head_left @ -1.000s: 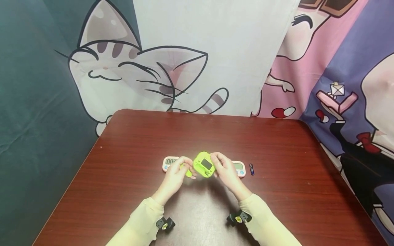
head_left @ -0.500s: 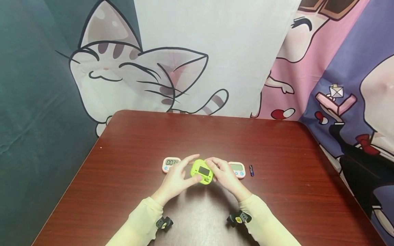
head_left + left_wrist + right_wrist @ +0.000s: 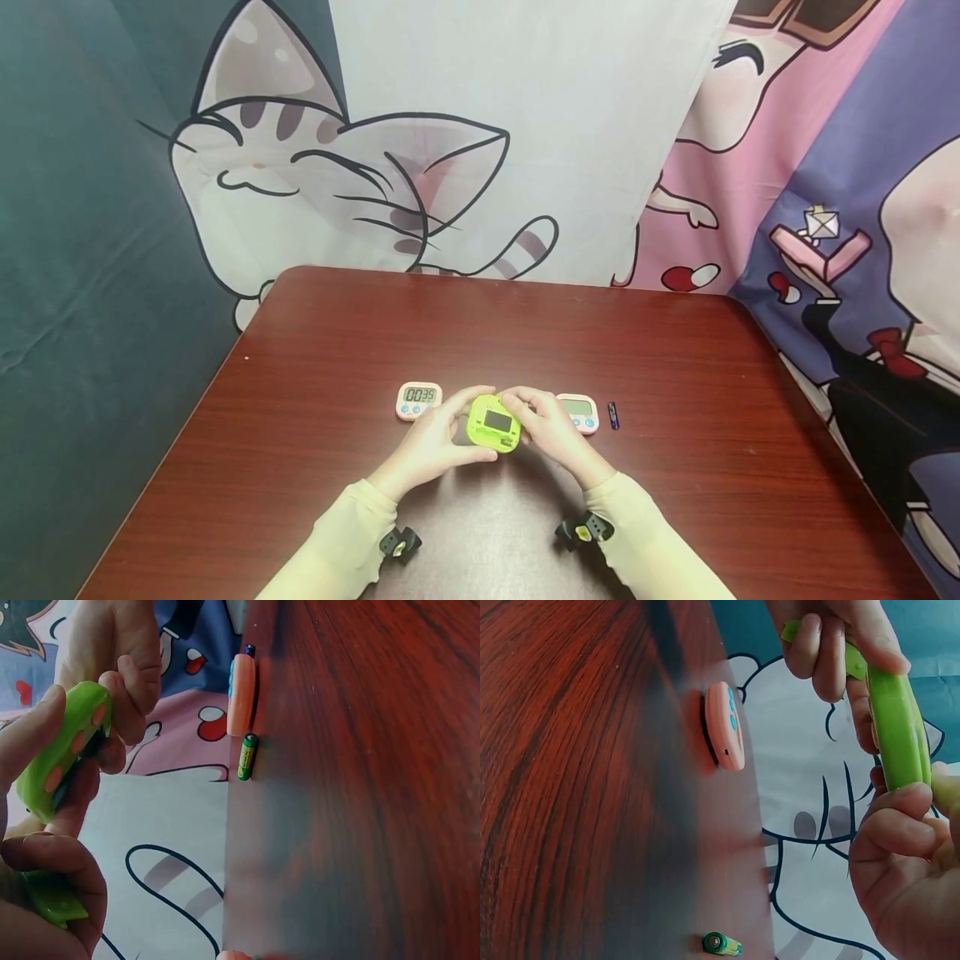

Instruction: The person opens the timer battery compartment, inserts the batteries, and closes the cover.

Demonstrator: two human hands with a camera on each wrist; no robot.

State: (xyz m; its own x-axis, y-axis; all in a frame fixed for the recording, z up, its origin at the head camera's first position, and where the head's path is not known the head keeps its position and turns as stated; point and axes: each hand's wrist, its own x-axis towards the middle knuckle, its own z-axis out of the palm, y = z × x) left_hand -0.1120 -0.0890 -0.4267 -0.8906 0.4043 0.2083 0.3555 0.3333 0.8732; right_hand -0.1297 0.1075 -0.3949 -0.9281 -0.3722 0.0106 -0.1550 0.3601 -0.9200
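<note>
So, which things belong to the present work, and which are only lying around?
Belong to the job:
green timer, held by left hand and right hand
green piece, in the left hand
green battery and blue battery, perhaps

Lying about, apparently:
pink timer showing digits
pink timer with blank screen

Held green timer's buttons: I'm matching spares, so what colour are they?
Orange buttons, shown best in the left wrist view.

On the small rounded pale-pink timer with blue buttons (image 3: 417,401), left of the middle of the dark red wood-grain tabletop (image 3: 337,333) and well in from its left edge, black digits read "00 35". Print on the slim green cylindrical battery (image 3: 247,756) is too blurred to read.
</note>
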